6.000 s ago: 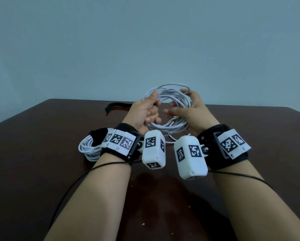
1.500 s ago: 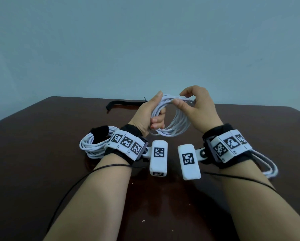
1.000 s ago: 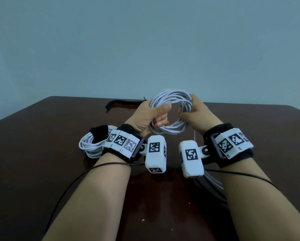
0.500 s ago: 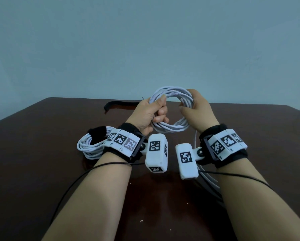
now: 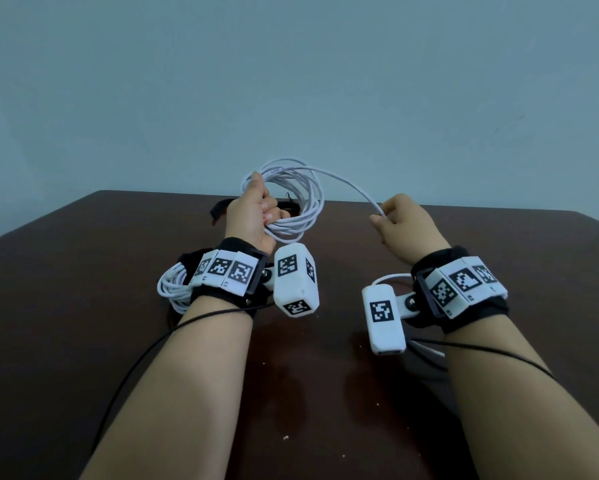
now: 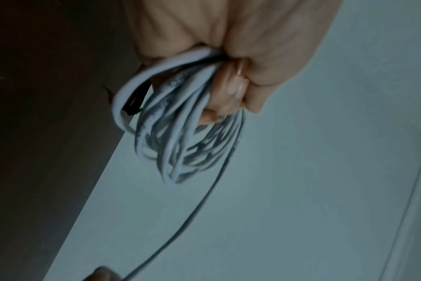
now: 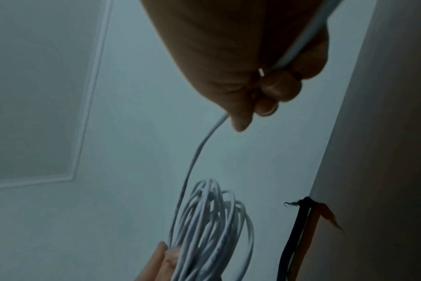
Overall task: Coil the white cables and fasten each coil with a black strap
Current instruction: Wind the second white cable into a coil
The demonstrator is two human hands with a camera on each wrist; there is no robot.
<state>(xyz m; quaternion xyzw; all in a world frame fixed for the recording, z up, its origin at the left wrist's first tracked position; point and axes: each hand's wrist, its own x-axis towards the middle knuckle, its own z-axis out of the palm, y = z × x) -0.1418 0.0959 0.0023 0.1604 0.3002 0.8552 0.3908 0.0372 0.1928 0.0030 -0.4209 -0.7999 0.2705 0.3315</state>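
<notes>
Two hands, left hand (image 5: 253, 216) fingers wrapped round white cable coil (image 5: 291, 202), right hand (image 5: 407, 226) fingers pinching its free strand (image 5: 353, 187)

right hand (image 5: 407, 223): off coil (image 5: 293, 202), out rightward | free strand (image 5: 350, 187): drawn between hands

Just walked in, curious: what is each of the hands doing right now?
Left hand: closed around the coil of white cable.
Right hand: pinching the loose strand running from that coil.
</notes>
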